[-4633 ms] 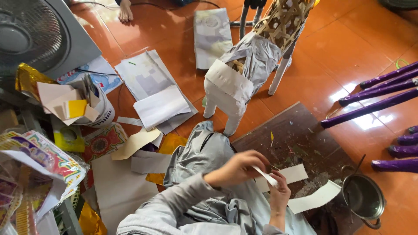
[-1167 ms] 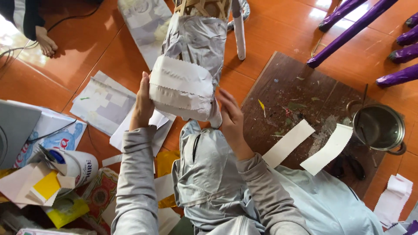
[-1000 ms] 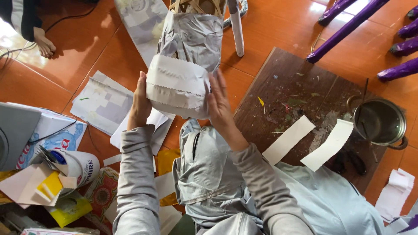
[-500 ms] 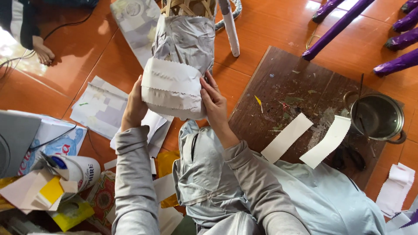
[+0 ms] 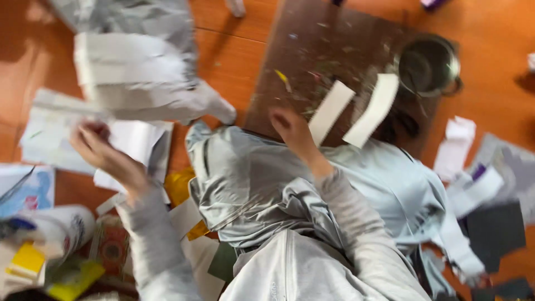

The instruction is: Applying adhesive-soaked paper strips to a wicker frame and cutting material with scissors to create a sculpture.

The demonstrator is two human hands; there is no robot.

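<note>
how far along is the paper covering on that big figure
Looks partway. Done: white paper already wraps part of the grey figure. In hand: nothing. The left hand hovers over loose sheets, and the right hand reaches toward two cut white strips on the brown board. Left: those strips are unapplied and grey areas remain bare.
</note>
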